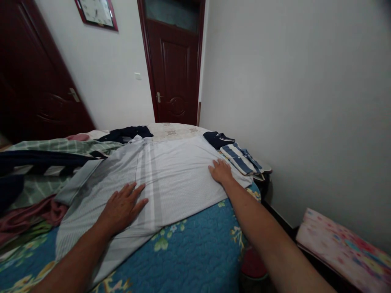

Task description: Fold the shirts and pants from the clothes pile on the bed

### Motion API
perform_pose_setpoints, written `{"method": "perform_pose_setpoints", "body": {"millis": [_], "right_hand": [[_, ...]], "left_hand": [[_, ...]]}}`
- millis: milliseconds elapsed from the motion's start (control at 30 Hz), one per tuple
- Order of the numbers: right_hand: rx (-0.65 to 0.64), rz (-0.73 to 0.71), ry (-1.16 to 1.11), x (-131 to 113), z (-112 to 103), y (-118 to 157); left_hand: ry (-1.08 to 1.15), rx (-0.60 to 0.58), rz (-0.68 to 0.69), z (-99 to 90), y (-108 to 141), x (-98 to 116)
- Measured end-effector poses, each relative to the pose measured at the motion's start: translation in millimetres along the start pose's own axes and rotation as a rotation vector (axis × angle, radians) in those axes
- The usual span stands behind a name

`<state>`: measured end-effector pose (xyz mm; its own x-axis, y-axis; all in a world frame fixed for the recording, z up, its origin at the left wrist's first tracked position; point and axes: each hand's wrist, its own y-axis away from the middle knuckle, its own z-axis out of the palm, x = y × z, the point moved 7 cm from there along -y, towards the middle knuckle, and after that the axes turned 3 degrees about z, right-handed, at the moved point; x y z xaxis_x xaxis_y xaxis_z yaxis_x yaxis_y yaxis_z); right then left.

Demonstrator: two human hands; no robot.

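A light grey-white striped shirt [180, 175] lies spread out on its side across a table, its grey collar or sleeve part [80, 181] toward the left. My left hand [122, 207] rests flat on the shirt's left half with fingers spread. Farther right, my right hand [220, 171] lies palm down near the shirt's right end, fingers slightly apart. Neither hand grips anything. Just beyond my right hand sits a folded blue-and-white striped garment [240, 158], with a folded navy garment [217, 139] behind it.
Rumpled clothes, among them a green checked garment [65, 146], pile up at the left. A blue floral quilted cover [195, 248] drapes the table's near side. A pink patterned box [342, 252] stands low at the right, beside the wall.
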<state>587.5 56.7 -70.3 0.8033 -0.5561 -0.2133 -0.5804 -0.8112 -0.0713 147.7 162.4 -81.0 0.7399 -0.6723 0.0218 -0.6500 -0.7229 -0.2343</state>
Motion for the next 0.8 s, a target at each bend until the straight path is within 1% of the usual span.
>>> {"method": "perform_pose_setpoints", "body": {"millis": [33, 100, 167, 233, 267, 333, 367, 433, 500, 667, 800], "right_hand": [[0.026, 0.039, 0.007, 12.0, -4.0, -4.6], [0.078, 0.086, 0.015, 27.1, -9.9, -8.6], [0.114, 0.116, 0.013, 32.8, -12.0, -7.8], [0.160, 0.114, 0.015, 30.5, -12.7, -4.8], [0.190, 0.083, 0.023, 26.1, -13.1, -3.2], [0.233, -0.036, 0.038, 12.9, -11.9, -0.7], [0.226, -0.114, 0.041, 5.4, -9.0, -0.3], [0.164, -0.242, 0.036, -6.5, -0.1, -1.8], [0.105, -0.293, 0.030, -11.6, 7.4, -7.8], [0.068, -0.218, 0.045, -10.9, 13.0, -40.5], [0.124, -0.127, 0.063, -11.8, 11.2, -69.3]], "left_hand": [[-0.002, 0.003, 0.002, -0.4, -0.5, 0.0], [-0.008, 0.004, 0.000, -0.8, -1.7, 0.3], [-0.010, -0.003, -0.014, -1.0, -2.4, 0.2], [-0.017, -0.013, -0.033, -1.5, -2.9, -0.2], [-0.024, -0.021, -0.041, -1.6, -3.1, -0.4], [-0.038, -0.035, -0.055, -1.7, -3.3, -0.8], [-0.041, -0.038, -0.062, -1.7, -3.4, -1.3], [-0.041, -0.036, -0.076, -1.8, -3.4, -2.9], [-0.037, -0.037, -0.095, -1.4, -3.2, -5.1], [-0.066, -0.068, -0.146, -2.1, -1.3, -7.7], [-0.095, -0.073, -0.180, -3.9, 1.5, -9.1]]}}
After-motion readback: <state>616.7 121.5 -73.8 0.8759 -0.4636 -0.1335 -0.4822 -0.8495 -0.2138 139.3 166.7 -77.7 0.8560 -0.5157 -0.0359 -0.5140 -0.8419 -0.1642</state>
